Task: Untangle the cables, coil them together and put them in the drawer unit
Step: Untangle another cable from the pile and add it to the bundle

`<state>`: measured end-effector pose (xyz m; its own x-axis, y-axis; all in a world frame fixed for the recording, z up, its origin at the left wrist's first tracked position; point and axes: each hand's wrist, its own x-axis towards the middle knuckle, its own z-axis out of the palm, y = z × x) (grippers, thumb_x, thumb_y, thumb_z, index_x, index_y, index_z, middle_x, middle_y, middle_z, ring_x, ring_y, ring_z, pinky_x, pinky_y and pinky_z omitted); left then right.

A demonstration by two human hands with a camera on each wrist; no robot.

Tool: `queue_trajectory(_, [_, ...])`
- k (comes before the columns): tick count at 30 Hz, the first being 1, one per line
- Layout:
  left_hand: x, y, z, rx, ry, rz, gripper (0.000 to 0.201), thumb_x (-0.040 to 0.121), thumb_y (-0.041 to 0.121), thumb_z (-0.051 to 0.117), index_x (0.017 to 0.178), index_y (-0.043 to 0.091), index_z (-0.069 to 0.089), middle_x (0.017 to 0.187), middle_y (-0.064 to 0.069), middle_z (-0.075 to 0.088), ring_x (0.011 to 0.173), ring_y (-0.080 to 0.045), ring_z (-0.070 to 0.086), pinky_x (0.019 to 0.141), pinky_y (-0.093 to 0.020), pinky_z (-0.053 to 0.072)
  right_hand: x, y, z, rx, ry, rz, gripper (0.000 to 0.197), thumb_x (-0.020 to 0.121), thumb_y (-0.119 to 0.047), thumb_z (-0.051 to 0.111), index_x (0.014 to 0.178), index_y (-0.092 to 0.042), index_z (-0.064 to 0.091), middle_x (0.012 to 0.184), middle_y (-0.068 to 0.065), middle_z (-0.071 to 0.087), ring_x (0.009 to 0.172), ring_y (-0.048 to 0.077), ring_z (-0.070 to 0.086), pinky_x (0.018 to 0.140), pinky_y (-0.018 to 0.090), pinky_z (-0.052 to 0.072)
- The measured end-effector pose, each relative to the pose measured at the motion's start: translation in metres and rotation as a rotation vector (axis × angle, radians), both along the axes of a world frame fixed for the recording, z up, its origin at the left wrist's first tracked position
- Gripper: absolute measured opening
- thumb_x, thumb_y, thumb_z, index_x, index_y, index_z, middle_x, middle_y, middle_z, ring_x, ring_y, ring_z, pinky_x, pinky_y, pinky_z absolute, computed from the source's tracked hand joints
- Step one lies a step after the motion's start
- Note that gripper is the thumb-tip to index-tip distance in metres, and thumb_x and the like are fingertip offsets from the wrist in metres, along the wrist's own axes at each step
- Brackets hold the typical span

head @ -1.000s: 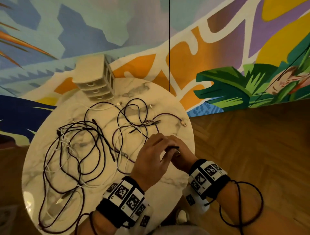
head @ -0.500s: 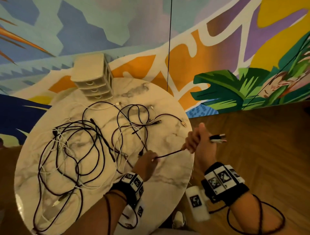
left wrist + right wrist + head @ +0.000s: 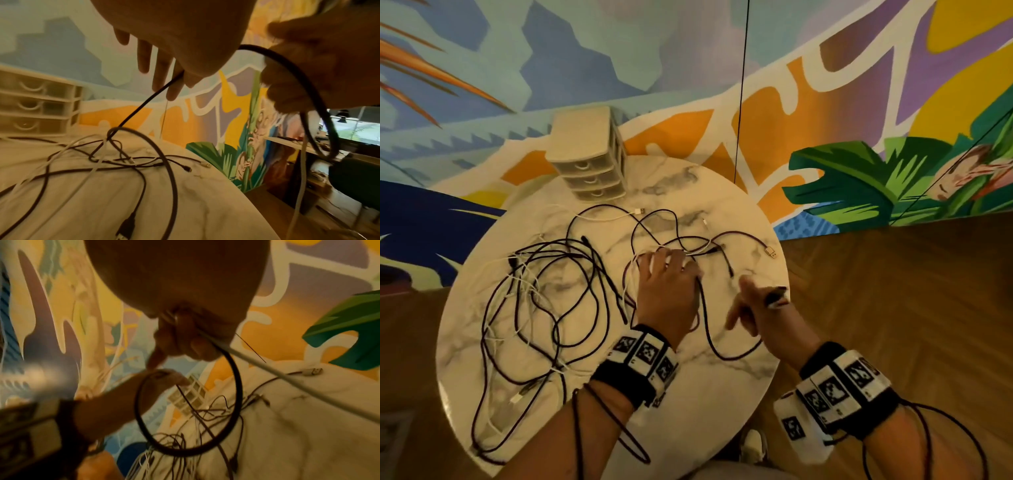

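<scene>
A tangle of dark and white cables (image 3: 544, 301) sprawls over the round marble table (image 3: 688, 192). My left hand (image 3: 664, 263) reaches into the middle of the tangle and pinches a dark cable (image 3: 144, 105) between its fingers. From there the cable sags in a loop (image 3: 717, 353) to my right hand (image 3: 760, 301) at the table's near right. That hand grips the cable's end, the plug (image 3: 777, 297) sticking out past the fingers. In the right wrist view a white cable (image 3: 287, 378) also leaves the right hand (image 3: 185, 340). The beige three-drawer unit (image 3: 589, 161) stands at the far edge, drawers closed.
A painted mural wall rises just behind the table. Wooden floor lies to the right. A loose USB plug (image 3: 770, 254) lies near the table's right edge. Dark wires hang in loops round both forearms (image 3: 941, 442).
My right hand came back from beyond the table's edge to over the table. My left hand slid forward along the dark cable into the tangle, so the stretch between the hands now sags.
</scene>
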<state>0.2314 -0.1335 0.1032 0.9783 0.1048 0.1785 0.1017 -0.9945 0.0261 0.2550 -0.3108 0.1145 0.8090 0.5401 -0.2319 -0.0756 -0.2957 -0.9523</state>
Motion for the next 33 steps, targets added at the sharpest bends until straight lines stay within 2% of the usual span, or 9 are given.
queue_trajectory(4, [-0.008,-0.017,0.011,0.036,0.209,-0.071,0.033,0.090,0.037,0.040,0.113,0.022,0.058,0.124,-0.002,0.053,0.125,-0.028,0.037,0.111,-0.046,0.019,-0.008,0.012,-0.007,-0.191,0.062,0.188,0.065,0.084,-0.069,0.023,0.057,-0.026,0.064,0.052,0.001,0.055,0.056,0.017,0.051,0.080,0.040,0.047])
queue_trajectory(10, [-0.013,-0.020,0.000,-0.006,0.197,-0.124,0.023,0.089,0.026,0.039,0.100,0.019,0.059,0.104,-0.001,0.057,0.104,-0.025,0.047,0.097,-0.040,0.034,0.005,0.012,-0.011,-0.220,0.034,0.226,0.048,0.101,-0.038,0.037,0.061,-0.019,0.056,0.062,-0.003,0.049,0.058,0.012,0.042,0.066,0.030,0.038])
queue_trajectory(16, [-0.010,0.026,-0.045,-0.443,0.315,0.093,0.027,0.101,0.025,0.038,0.105,0.008,0.058,0.108,-0.008,0.056,0.101,-0.027,0.052,0.086,-0.035,0.041,0.039,-0.031,-0.018,-0.282,-0.041,-0.084,0.043,0.099,-0.030,0.043,0.060,-0.021,0.055,0.063,-0.003,0.051,0.059,0.014,0.045,0.061,0.028,0.036])
queue_trajectory(20, [-0.001,0.035,-0.028,-0.537,0.193,0.206,0.032,0.100,0.031,0.037,0.105,0.010,0.061,0.103,-0.009,0.062,0.097,-0.027,0.057,0.080,-0.033,0.042,0.048,-0.056,-0.003,-0.241,-0.536,-0.447,0.034,0.094,-0.019,0.049,0.062,-0.028,0.048,0.064,-0.009,0.051,0.061,0.003,0.049,0.057,0.019,0.038])
queue_trajectory(23, [0.003,0.026,-0.002,-0.452,0.066,0.250,0.033,0.099,0.035,0.038,0.101,0.014,0.064,0.098,-0.004,0.065,0.094,-0.024,0.058,0.076,-0.033,0.044,0.032,-0.051,0.035,0.128,-0.808,-0.367,0.053,0.097,-0.056,0.027,0.063,-0.018,0.041,0.052,-0.007,0.038,0.050,0.005,0.042,0.049,0.014,0.032])
queue_trajectory(25, [0.001,0.010,0.014,-0.380,0.037,0.182,0.031,0.099,0.035,0.039,0.097,0.018,0.064,0.094,0.000,0.065,0.092,-0.021,0.057,0.072,-0.032,0.043,0.013,-0.029,0.043,0.054,-0.650,-0.114,0.068,0.088,-0.070,0.020,0.068,-0.014,0.052,0.056,-0.010,0.051,0.053,0.000,0.049,0.055,0.017,0.044])
queue_trajectory(28, [-0.008,-0.020,0.025,-0.350,-0.039,-0.044,0.023,0.095,0.028,0.045,0.096,0.017,0.065,0.093,0.001,0.064,0.089,-0.020,0.058,0.067,-0.034,0.049,0.003,0.000,0.018,-0.445,-0.343,0.113,0.073,0.083,-0.073,0.016,0.082,-0.019,0.065,0.062,-0.004,0.053,0.057,0.015,0.050,0.061,0.037,0.047])
queue_trajectory(31, [-0.018,-0.033,0.014,-0.294,-0.005,-0.135,0.029,0.088,0.031,0.038,0.087,0.019,0.065,0.084,0.003,0.061,0.079,-0.020,0.058,0.053,-0.032,0.049,0.010,0.005,-0.008,-0.456,-0.234,0.103,0.045,0.097,-0.053,0.033,0.079,-0.023,0.060,0.067,-0.001,0.055,0.057,0.015,0.046,0.059,0.037,0.044])
queue_trajectory(33, [-0.021,-0.030,-0.001,-0.349,0.059,-0.084,0.032,0.090,0.033,0.038,0.087,0.018,0.066,0.084,0.001,0.060,0.079,-0.022,0.059,0.054,-0.034,0.050,0.016,-0.001,-0.009,-0.382,-0.168,0.066,0.048,0.097,-0.047,0.041,0.063,-0.018,0.058,0.059,0.000,0.053,0.052,0.015,0.044,0.056,0.032,0.038])
